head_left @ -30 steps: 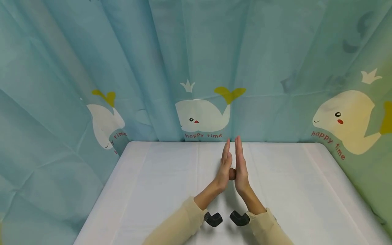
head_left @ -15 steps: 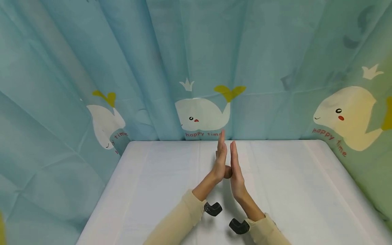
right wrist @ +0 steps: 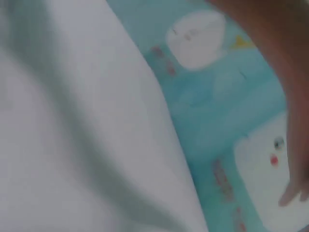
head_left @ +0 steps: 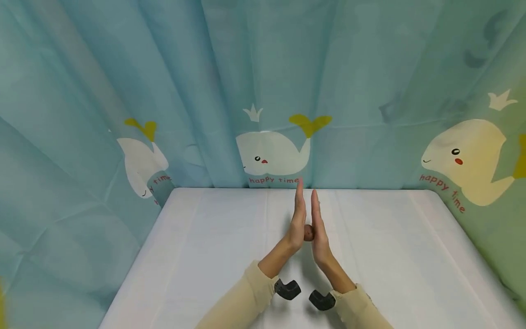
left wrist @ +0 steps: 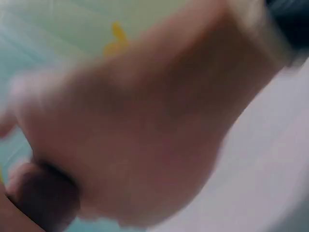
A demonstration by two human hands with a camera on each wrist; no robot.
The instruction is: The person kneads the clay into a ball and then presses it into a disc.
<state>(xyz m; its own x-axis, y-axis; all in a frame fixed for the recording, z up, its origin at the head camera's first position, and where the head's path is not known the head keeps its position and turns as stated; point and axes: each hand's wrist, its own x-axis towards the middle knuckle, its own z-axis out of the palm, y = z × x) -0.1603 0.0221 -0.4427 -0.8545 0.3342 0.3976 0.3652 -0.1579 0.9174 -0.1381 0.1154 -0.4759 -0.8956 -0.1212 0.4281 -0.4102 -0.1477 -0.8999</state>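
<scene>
Two flat hands, left [head_left: 297, 224] and right [head_left: 317, 228], fingers straight, press a small brown ball [head_left: 308, 232] between their palms above the white bench [head_left: 213, 246], seemingly mid-roll; the next stroke calls for even pressure lest it slip out.

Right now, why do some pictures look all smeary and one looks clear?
Head view: sharp, evenly lit, with both hands pressing a brown lump and soft shadows on the white table. Left wrist view: hand blurred, too close. Right wrist view: table and whale curtain smeared.
</scene>
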